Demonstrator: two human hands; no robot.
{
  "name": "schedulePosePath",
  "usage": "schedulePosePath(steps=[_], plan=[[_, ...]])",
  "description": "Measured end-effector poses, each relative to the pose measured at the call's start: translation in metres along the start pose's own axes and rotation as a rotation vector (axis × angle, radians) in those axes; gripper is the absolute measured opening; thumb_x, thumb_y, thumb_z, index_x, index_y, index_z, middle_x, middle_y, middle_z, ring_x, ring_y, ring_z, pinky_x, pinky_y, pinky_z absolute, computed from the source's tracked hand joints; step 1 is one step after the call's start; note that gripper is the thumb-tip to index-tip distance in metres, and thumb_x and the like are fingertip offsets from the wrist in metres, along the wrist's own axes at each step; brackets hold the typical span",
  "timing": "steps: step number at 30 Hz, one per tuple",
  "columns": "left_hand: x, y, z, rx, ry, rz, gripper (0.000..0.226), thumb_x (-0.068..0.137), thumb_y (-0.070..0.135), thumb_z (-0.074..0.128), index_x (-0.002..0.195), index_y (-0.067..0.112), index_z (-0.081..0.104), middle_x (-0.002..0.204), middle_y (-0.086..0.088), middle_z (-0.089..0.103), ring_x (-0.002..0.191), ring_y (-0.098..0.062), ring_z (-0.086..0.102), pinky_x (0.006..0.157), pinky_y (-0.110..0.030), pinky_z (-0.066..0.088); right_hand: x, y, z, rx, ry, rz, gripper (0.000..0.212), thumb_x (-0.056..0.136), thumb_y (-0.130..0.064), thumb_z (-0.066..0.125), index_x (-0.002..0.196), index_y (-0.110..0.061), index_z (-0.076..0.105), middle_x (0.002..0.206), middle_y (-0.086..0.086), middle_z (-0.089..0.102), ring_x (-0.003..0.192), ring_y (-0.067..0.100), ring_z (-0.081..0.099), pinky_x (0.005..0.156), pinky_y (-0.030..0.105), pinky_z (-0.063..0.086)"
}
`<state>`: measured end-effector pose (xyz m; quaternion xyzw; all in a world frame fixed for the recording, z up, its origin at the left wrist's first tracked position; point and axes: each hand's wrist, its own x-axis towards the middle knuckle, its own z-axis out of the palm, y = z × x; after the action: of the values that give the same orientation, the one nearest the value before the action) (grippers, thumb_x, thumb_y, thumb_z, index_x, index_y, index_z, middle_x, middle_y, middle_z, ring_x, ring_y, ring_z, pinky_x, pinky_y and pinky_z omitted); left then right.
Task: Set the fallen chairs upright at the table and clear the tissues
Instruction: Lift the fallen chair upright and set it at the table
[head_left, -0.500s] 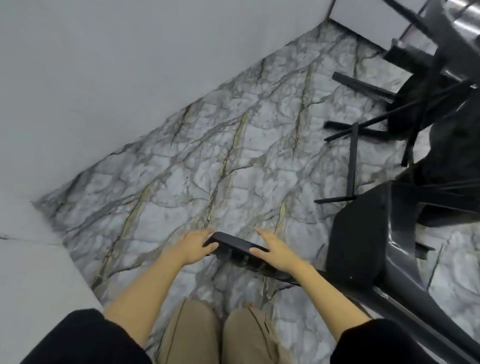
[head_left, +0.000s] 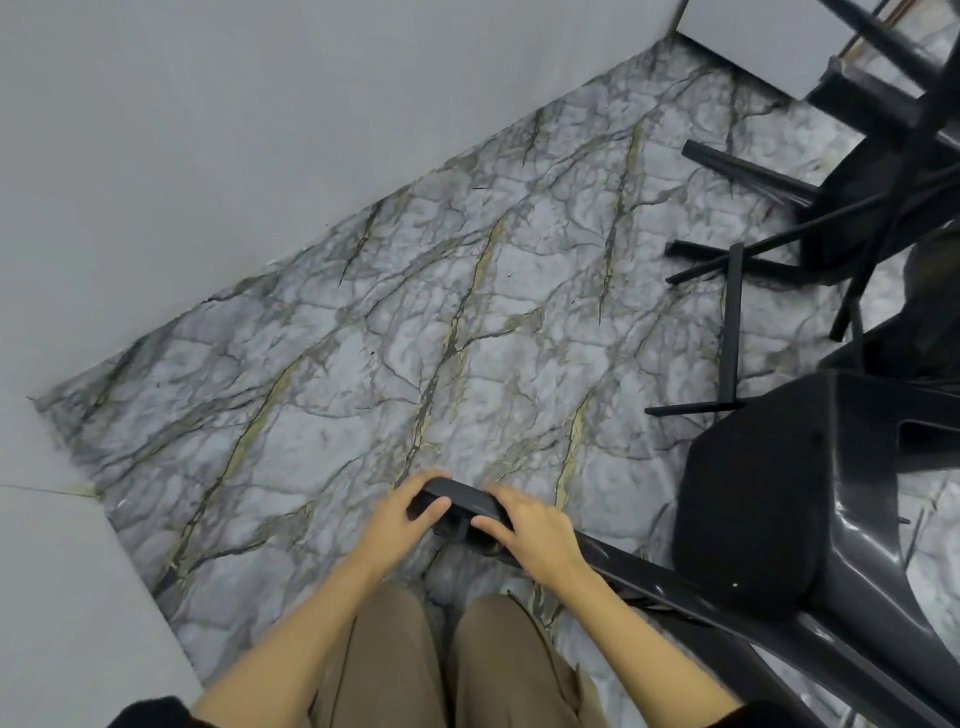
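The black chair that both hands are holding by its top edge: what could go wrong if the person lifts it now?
1. The chair lies close to another fallen chair; its legs may catch on it during the lift.
2. The left hand and right hand grip only the backrest's end, so the chair may twist or swing.
3. The marble floor looks smooth; the chair could slide.

Both hands are gripping the top edge of a black chair (head_left: 779, 499) lying tipped on the marble floor (head_left: 363, 338); left hand (head_left: 402, 512) is wrapping the left end of the backrest, right hand (head_left: 535, 530) is clamping just beside it — fingers curled over the rim; seat is facing up-left; a second fallen chair (head_left: 831, 228) is lying farther right, legs pointing left; grey wall (head_left: 208, 130) is running along the left.
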<state>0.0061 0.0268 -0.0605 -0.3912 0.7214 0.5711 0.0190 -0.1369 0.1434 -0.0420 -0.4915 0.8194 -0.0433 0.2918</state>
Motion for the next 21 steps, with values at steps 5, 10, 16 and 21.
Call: schedulePosePath(steps=[5, 10, 16, 21], plan=[[-0.016, 0.017, -0.008, -0.02, -0.045, -0.005, 0.023, 0.09, 0.024, 0.055, 0.097, 0.046, 0.049, 0.103, 0.019, 0.057, 0.091, 0.02, 0.053, 0.077, 0.001, 0.042, -0.014, -0.003, -0.008, 0.024, -0.008, -0.015, 0.048, 0.094, -0.052, 0.038, 0.131, -0.023, 0.044, 0.125, -0.001, 0.06, 0.109, 0.021, 0.059, 0.082, 0.035, 0.048], [-0.051, 0.064, -0.015, -0.112, -0.026, 0.038, 0.023, 0.078, 0.057, 0.058, 0.098, 0.046, 0.053, 0.101, 0.02, 0.064, 0.096, 0.017, 0.053, 0.081, -0.008, 0.044, -0.054, -0.012, -0.052, 0.125, 0.023, -0.043, 0.072, 0.08, -0.074, 0.024, 0.129, -0.026, 0.046, 0.123, -0.004, 0.062, 0.11, 0.018, 0.058, 0.084, 0.032, 0.048], [-0.086, 0.152, -0.04, -0.113, 0.156, 0.14, 0.024, 0.072, 0.056, 0.056, 0.095, 0.052, 0.052, 0.104, 0.023, 0.057, 0.104, 0.003, 0.049, 0.093, -0.025, 0.04, -0.098, -0.045, -0.135, 0.249, 0.219, -0.022, 0.093, 0.07, -0.084, 0.005, 0.122, -0.024, 0.053, 0.111, -0.004, 0.066, 0.099, 0.015, 0.062, 0.076, 0.027, 0.047], [-0.124, 0.227, -0.079, -0.044, 0.232, 0.252, 0.028, 0.067, 0.06, 0.052, 0.094, 0.053, 0.052, 0.097, 0.018, 0.057, 0.1, 0.007, 0.044, 0.093, -0.028, 0.036, -0.132, -0.087, -0.196, 0.344, 0.392, -0.018, 0.088, 0.073, -0.083, 0.017, 0.114, -0.019, 0.061, 0.1, -0.003, 0.07, 0.087, 0.012, 0.065, 0.063, 0.008, 0.037]])
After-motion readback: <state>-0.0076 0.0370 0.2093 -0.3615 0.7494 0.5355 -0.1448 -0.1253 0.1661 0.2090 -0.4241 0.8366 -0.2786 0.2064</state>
